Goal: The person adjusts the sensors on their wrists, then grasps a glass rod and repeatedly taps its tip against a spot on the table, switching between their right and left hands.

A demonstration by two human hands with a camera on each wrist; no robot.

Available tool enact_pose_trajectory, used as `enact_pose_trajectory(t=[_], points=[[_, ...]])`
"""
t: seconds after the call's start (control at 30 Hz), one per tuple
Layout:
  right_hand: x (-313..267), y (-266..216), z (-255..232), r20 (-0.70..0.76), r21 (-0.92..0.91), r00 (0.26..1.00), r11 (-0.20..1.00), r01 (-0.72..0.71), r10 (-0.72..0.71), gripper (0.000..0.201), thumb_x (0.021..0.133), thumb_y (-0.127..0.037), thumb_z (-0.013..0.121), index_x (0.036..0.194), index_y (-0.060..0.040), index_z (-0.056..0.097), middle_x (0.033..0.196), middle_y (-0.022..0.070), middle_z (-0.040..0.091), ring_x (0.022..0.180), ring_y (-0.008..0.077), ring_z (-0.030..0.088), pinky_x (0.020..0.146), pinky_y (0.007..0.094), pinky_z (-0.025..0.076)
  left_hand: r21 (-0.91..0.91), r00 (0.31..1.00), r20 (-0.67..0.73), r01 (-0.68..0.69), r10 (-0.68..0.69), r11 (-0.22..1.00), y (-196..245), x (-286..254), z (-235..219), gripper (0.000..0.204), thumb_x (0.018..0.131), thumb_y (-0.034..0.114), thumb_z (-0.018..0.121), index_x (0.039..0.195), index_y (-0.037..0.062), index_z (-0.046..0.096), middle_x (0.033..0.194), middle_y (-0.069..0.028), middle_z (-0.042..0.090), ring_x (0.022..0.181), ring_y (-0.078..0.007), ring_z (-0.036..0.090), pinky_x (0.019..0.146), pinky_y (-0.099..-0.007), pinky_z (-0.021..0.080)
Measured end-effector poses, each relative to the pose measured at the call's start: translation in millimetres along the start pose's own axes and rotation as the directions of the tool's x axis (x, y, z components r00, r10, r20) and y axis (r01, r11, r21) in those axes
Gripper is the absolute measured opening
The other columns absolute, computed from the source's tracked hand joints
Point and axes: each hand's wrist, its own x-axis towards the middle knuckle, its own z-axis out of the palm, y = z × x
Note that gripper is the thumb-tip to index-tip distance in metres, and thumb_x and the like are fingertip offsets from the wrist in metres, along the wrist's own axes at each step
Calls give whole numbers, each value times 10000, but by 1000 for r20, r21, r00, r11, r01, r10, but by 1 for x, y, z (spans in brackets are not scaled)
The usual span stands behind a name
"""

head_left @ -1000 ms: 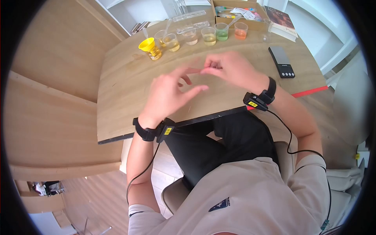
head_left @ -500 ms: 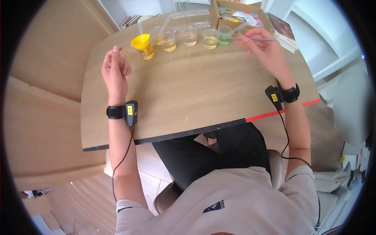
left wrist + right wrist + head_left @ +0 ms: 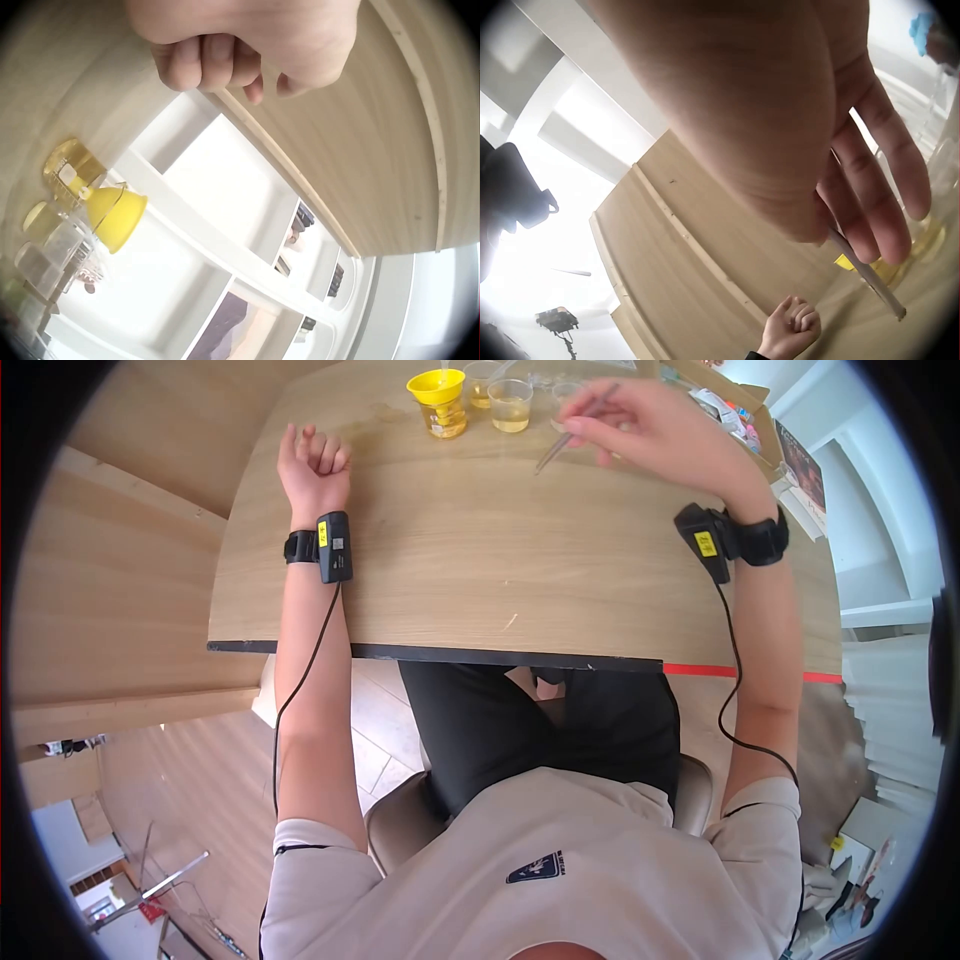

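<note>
My right hand [image 3: 665, 435] holds a thin grey stick [image 3: 552, 453] between thumb and fingers, its lower end slanting down over the table towards the left. In the right wrist view the stick [image 3: 881, 286] comes out below the fingers and ends in a dark tip. My left hand [image 3: 315, 470] is raised by the table's left side, fingers loosely curled, holding nothing. Between the hands, further back, a yellow funnel [image 3: 436, 388] sits in a clear cup [image 3: 448, 426] of amber liquid. Beside it stands a plastic cup [image 3: 511, 412] of pale yellow liquid, closest to the stick's tip.
Another cup [image 3: 482, 398] stands behind these two, and more cups are partly hidden by my right hand. An open cardboard box [image 3: 765, 435] with packets and a book [image 3: 800, 470] lie at the back right. A wooden panel [image 3: 150, 530] rises beyond the table's left edge.
My hands were together over the table, then parted. The right hand now has the grey stick and has moved left from the far right cups, tipping the stick downwards. The head view has shifted.
</note>
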Motion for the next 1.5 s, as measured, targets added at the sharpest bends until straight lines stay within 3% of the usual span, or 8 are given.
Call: enact_pose_trajectory(t=[0.07, 0.13, 0.23, 0.33, 0.67, 0.87, 1.23, 1.5], points=[[12, -11, 4, 35, 22, 997, 998, 62, -63, 372, 1046, -284, 587, 1337, -52, 597, 1194, 87, 707, 1004, 164, 694, 835, 278, 558, -65, 1000, -8, 22, -23, 998, -1, 7, -10, 260, 1010, 303, 589, 893, 78, 532, 605, 38, 225, 522, -115, 191, 515, -290, 208], [25, -24, 9, -52, 33, 972, 973, 229, -227, 229, 947, -231, 672, 1036, -21, 655, 896, 139, 721, 835, 222, 706, 724, 344, 545, -132, 999, -18, 37, -40, 991, 0, 9, -14, 263, 1009, 301, 585, 884, 77, 527, 605, 35, 222, 519, -120, 187, 515, -292, 209], [43, -31, 15, 38, -4, 965, 965, 261, -261, 245, 944, -221, 653, 1072, -14, 681, 939, 151, 736, 877, 221, 724, 763, 334, 559, -161, 996, -81, 28, -41, 987, 0, 8, -12, 265, 1005, 297, 582, 879, 75, 515, 613, 29, 220, 519, -127, 177, 520, -296, 211], [53, -29, 23, 30, -7, 955, 955, 295, -295, 247, 952, -227, 646, 1062, -14, 703, 960, 150, 742, 878, 226, 728, 770, 333, 561, -143, 996, -92, 6, -19, 990, 0, 10, -13, 238, 1023, 267, 532, 896, 68, 496, 603, 35, 218, 526, -121, 188, 535, -295, 210], [62, -17, 21, 73, 31, 972, 975, 221, -222, 272, 959, -209, 634, 1127, -6, 702, 962, 159, 740, 866, 234, 723, 766, 335, 556, -174, 997, -47, 48, -57, 984, 0, 17, -17, 252, 1015, 284, 549, 895, 67, 505, 616, 31, 211, 527, -127, 182, 531, -296, 211], [57, -8, 21, -33, 3, 968, 969, 249, -248, 263, 950, -162, 629, 1148, 8, 597, 918, 150, 693, 847, 248, 691, 766, 337, 540, -201, 996, -49, 66, -77, 977, 1, 19, -21, 246, 1006, 298, 567, 924, 74, 505, 618, 26, 214, 526, -135, 186, 528, -302, 220], [52, -11, 16, 6, -87, 961, 957, 275, -276, 180, 950, -182, 622, 980, -5, 630, 807, 139, 661, 735, 258, 644, 688, 367, 511, -281, 994, -81, 43, -68, 959, 2, 12, -20, 220, 994, 247, 560, 873, 76, 493, 583, 37, 207, 526, -130, 183, 524, -303, 199], [48, -19, 15, 21, -145, 971, 960, 240, -239, 184, 936, -185, 635, 953, -3, 650, 815, 147, 675, 733, 281, 656, 681, 386, 515, -307, 993, -93, 42, -74, 951, 4, 13, -19, 208, 996, 248, 563, 883, 86, 495, 590, 43, 191, 534, -131, 181, 517, -303, 190]])
